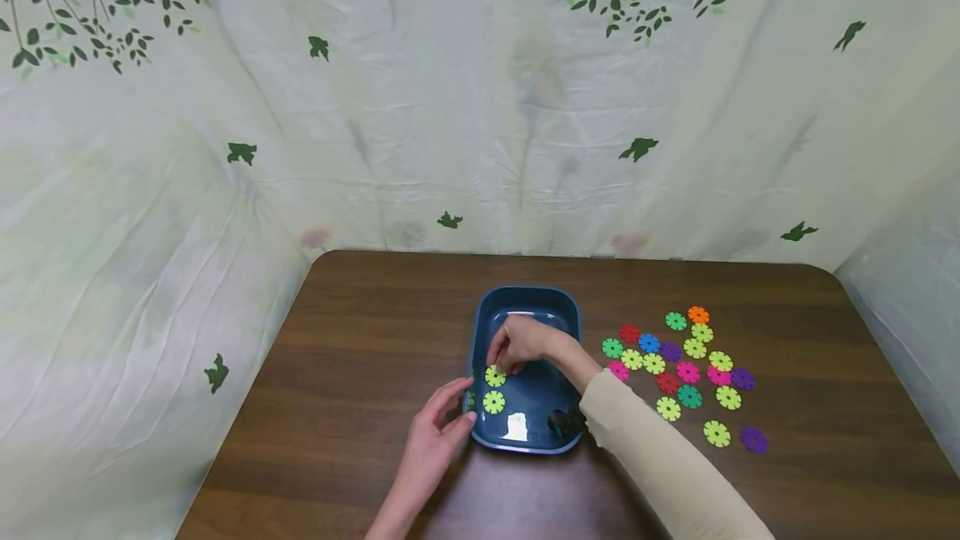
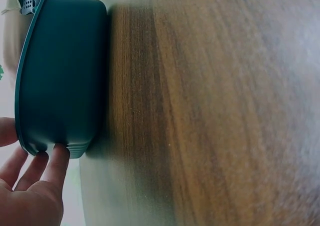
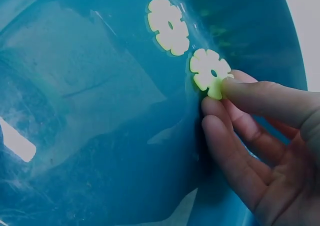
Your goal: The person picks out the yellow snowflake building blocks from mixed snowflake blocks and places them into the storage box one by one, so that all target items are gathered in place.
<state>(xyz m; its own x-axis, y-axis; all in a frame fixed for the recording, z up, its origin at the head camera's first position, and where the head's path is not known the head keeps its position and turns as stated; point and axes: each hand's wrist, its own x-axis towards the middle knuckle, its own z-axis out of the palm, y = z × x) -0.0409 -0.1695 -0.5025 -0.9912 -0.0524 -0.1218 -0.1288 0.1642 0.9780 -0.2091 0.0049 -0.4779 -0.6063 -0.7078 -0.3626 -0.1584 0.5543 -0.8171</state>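
A blue plastic tray sits on the table. Inside it, my right hand pinches a yellow-green flower-shaped disc by its edge between thumb and fingertips, low over the tray floor. A second yellow-green disc lies flat beside it in the right wrist view, nearer the viewer in the head view. My left hand holds the tray's left side. The left wrist view has that hand's fingers against the outer wall of the tray, its thumb at the rim.
Loose flower discs in several colours, including a purple one, an orange one and a blue one, are spread over the brown table right of the tray. A leaf-patterned cloth hangs behind.
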